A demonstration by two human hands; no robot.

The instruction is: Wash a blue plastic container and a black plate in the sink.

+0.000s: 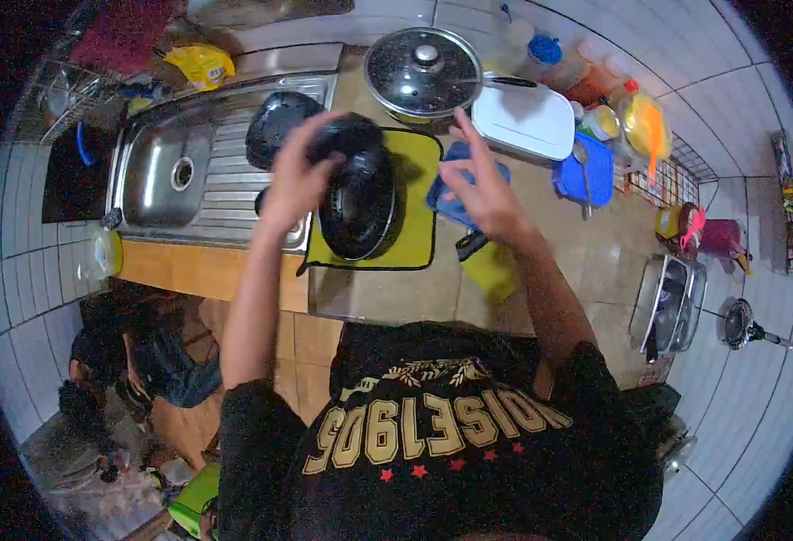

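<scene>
My left hand (298,182), blurred, is curved at the edge of a glossy black bowl (352,132); whether it grips the bowl cannot be made out. Below that, another black bowl (359,220) rests tilted on a yellow-green drying mat (418,237) with black edging. A black squarish dish (278,125) lies on the sink's drainboard, partly behind my left hand. Fingers apart and holding nothing, my right hand (484,186) hovers over a blue plastic container or lid (454,206). Under my right wrist is a yellow-green item with a black end (494,270).
At the left is a steel sink (159,169). A pot with a glass lid (423,84) stands behind the mat, beside a white-lidded container (525,122). A blue container (582,172) with a spoon sits further right, near jars. A steel utensil tray (670,308) lies far right.
</scene>
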